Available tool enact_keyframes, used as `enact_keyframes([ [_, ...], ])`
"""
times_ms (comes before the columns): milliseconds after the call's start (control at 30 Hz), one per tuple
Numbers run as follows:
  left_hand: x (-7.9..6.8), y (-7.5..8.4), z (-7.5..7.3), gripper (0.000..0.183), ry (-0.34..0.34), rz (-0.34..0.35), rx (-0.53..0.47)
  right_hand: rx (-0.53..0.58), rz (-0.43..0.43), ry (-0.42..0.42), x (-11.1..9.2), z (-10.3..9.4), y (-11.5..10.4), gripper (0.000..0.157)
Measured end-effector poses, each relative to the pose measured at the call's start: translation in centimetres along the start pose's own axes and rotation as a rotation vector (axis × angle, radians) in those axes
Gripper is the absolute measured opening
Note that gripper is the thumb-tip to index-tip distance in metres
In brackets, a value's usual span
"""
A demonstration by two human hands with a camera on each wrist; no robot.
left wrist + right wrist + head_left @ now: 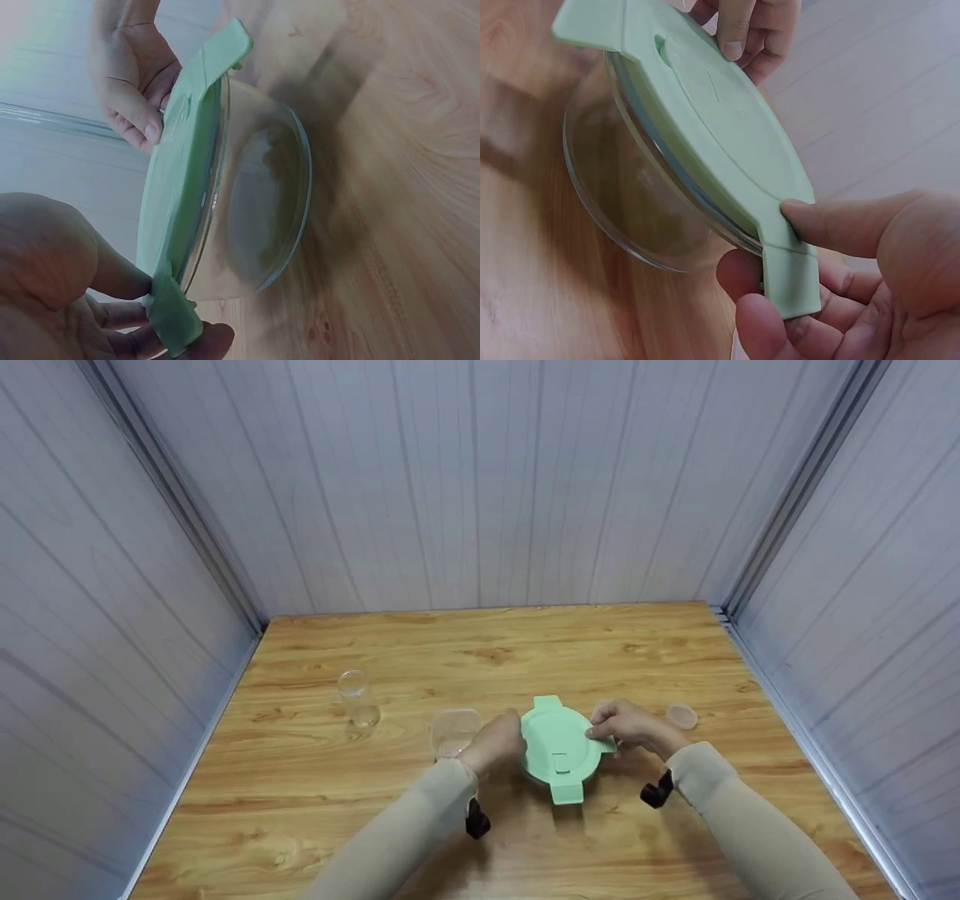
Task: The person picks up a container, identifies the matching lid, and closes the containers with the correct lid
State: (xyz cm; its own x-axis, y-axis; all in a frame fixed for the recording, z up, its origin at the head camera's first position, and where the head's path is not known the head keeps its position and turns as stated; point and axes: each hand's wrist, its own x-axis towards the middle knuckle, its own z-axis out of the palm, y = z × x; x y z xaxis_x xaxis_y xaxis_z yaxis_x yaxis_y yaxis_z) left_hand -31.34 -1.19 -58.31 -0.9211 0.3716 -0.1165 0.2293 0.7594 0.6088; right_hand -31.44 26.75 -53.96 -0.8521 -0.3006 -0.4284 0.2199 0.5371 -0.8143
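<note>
A round light-green lid (559, 739) with locking flaps covers a clear glass bowl (266, 210). My left hand (496, 744) is at the lid's left side, and the left wrist view shows its thumb and fingers pinching a flap (174, 319). On the opposite side my right hand (634, 727) grips another flap (791, 277), thumb on top and fingers curled underneath. The front flap (567, 793) and the back flap stick outward, untouched. Whether the bowl's base rests fully on the table is hard to tell.
A clear cylindrical glass (360, 701) stands on the wooden table (300, 802) at the left. Just left of my left hand is a clear squarish container (454, 727), partly hidden. A small pale round disc (682, 716) lies beyond my right wrist. Panels (480, 510) enclose the table.
</note>
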Motion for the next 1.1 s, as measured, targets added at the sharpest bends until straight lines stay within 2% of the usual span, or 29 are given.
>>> enact_keyframes([
  [67,0.6,-0.5,0.4,0.042,0.007,0.001,0.01,0.004,0.0,0.012,0.1,-0.1,0.1,0.012],
  [200,1.7,-1.4,1.2,0.037,0.016,-0.018,0.01,0.019,0.0,0.023,0.1,-0.1,0.2,0.011],
  [267,1.1,-0.2,0.4,0.04,0.009,-0.049,0.002,0.025,0.001,0.029,0.1,-0.1,0.1,0.011],
  [367,-1.0,2.5,-1.4,0.049,0.0,-0.073,-0.079,0.031,-0.004,0.034,0.0,-0.2,0.1,0.012],
  [433,-2.3,4.1,-2.5,0.06,-0.016,-0.079,-0.118,0.036,-0.008,0.033,0.0,-0.2,0.2,0.013],
  [500,-2.9,4.7,-2.7,0.073,-0.036,-0.077,-0.154,0.044,-0.01,0.035,0.0,-0.1,0.4,0.014],
  [600,-3.0,4.9,-2.5,0.08,-0.056,-0.066,-0.136,0.065,-0.01,0.039,0.1,0.1,0.7,0.015],
  [833,-2.2,4.6,-2.6,0.079,-0.066,-0.073,-0.163,0.101,-0.033,0.067,0.3,0.5,1.3,0.015],
  [1100,-1.6,4.4,-3.0,0.076,-0.072,-0.114,-0.22,-0.055,-0.039,0.156,-0.5,0.5,0.9,0.019],
])
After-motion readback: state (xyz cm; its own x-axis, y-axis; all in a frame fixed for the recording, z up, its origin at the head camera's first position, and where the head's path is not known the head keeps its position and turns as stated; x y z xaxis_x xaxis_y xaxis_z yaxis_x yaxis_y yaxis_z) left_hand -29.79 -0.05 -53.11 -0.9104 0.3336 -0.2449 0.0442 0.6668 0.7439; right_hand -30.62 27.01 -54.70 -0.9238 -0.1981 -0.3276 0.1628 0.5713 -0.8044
